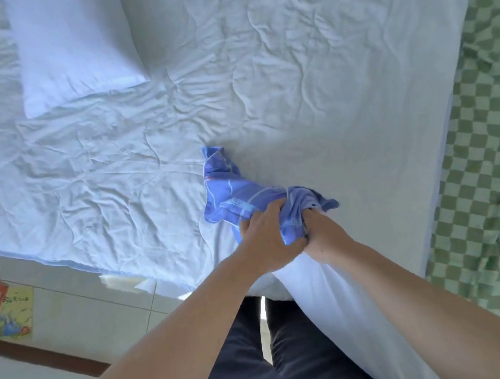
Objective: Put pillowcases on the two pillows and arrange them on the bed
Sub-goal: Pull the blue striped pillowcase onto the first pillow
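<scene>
A bunched blue pillowcase [236, 188] with pale lines lies on the bed's front part. My left hand [267, 237] and my right hand [324, 237] both grip its gathered end, close together. Under my right forearm a bare white pillow [336, 311] runs from my hands back toward my body, its far end at the bunched cloth. A second bare white pillow [70, 44] lies flat at the upper left of the bed. The pale blue sheet [291, 74] is wrinkled.
A green-and-white checkered blanket [490, 159] lies along the bed's right side. Tiled floor [77, 308] shows at the lower left, with colourful children's books [9, 313] near the left edge. My dark trousers [282, 358] are at the bed's edge.
</scene>
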